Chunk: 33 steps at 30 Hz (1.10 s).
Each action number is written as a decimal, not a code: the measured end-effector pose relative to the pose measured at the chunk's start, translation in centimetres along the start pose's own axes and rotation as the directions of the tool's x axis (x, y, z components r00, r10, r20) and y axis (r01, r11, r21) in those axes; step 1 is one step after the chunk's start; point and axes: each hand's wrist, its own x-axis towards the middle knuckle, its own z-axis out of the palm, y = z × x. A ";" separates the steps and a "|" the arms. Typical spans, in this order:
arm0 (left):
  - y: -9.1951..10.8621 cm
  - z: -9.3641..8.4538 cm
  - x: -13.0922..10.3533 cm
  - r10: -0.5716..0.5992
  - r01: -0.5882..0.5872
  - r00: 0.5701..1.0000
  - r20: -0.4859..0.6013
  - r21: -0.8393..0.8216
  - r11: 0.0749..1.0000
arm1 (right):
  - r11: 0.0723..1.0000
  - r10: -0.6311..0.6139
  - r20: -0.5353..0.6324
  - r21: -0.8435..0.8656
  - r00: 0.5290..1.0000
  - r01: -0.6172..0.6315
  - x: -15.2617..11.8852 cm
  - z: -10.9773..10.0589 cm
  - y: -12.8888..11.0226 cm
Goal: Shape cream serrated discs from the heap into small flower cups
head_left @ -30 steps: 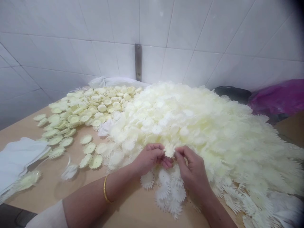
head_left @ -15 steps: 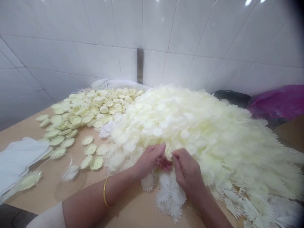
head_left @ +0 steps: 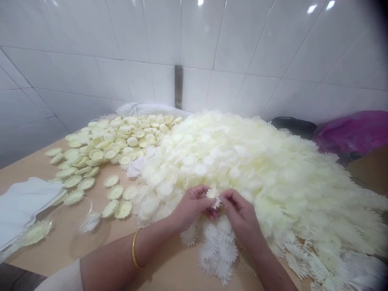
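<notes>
Between my two hands is a small pale fabric flower piece (head_left: pixel 213 195) with a toothed edge. My left hand (head_left: pixel 194 204), a gold bangle on its wrist, pinches the piece between thumb and fingers. At its right edge, the thumb and forefinger of my right hand (head_left: pixel 239 212) press together on it. Right behind both hands rises a big heap of loose pale-yellow flower pieces (head_left: pixel 242 157). Below them, a cluster of whiter flower pieces (head_left: pixel 218 250) lies on the brown tabletop (head_left: pixel 169 266).
Thicker stacked flower pieces (head_left: pixel 97 154) spread over the table's left side. A white sheet (head_left: pixel 24 206) lies at the left edge, near a small white bundle (head_left: pixel 90 222). Purple plastic (head_left: pixel 354 131) and a dark object (head_left: pixel 294 126) sit at the back right. A tiled wall (head_left: pixel 242 40) stands behind.
A flower piece now shows between my fingertips, where none was plainly seen before. My left thumb has come down over it, and my right fingers have moved onto its edge.
</notes>
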 end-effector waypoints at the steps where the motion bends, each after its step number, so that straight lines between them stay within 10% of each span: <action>1: -0.1 0.0 0.0 0.016 -0.015 1.000 -0.018 0.029 0.999 | 1.000 0.003 0.019 -0.003 1.000 -0.003 0.0 0.0 0.0; 11: -0.6 0.4 -0.4 0.238 -0.210 0.969 -0.067 0.285 0.935 | 0.999 0.042 0.042 0.026 0.998 -0.043 -0.1 0.2 0.5; 18: -0.6 0.3 -0.2 0.093 -0.060 0.987 -0.134 0.234 0.970 | 0.990 0.057 -0.101 -0.122 0.993 -0.069 -0.3 0.0 0.8; 24: -0.5 0.4 -0.3 0.026 -0.028 1.000 0.012 0.233 0.972 | 0.992 0.001 -0.116 -0.123 0.993 -0.015 -0.5 0.2 0.4; 33: 0.0 0.1 -0.2 0.093 -0.089 0.995 -0.025 0.132 0.987 | 0.997 -0.062 -0.662 -0.082 0.747 0.010 0.4 -2.3 0.8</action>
